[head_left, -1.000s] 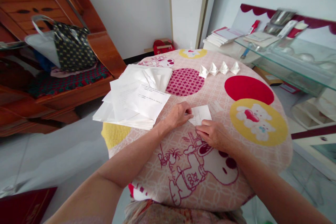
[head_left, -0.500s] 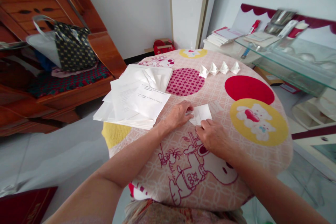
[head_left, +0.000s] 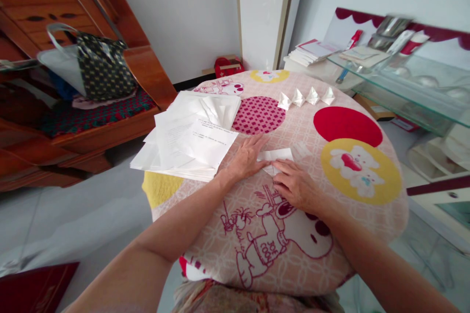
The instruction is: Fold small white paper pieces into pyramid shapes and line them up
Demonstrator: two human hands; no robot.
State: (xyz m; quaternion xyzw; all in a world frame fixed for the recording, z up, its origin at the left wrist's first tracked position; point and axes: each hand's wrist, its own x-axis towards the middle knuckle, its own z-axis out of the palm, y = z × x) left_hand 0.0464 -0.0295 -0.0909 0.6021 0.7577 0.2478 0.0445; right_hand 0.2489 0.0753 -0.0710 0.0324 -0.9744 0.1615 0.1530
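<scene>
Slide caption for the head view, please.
Left hand and right hand on a white paper, four folded paper shapes lined up beyond.

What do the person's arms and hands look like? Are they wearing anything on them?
The left hand and right hand are bare: no gloves, and I can't make out any rings. The left arm and right arm look bare too, with no watch or bracelet showing and no sleeve I can clearly see. Fingernails are too small to tell.
</scene>
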